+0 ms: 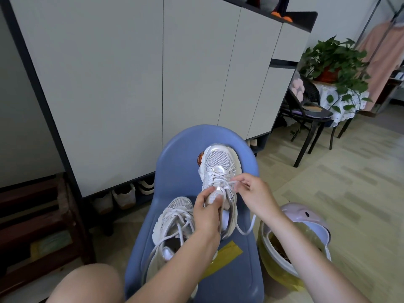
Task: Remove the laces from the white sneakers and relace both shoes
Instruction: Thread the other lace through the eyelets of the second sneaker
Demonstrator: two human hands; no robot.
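Two white sneakers (218, 182) on blue chair (175, 154), left hand (206, 212) gripping far sneaker's tongue, right hand (254, 193) pinching its lace (244, 230)

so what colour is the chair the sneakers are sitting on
Blue chair, with a yellow tape patch on the seat; seen in the head view.

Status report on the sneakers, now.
Left hand gripping tongue of far sneaker on blue chair. Right hand pinching its lace. Near sneaker laced, loose ends. Nothing blocking.
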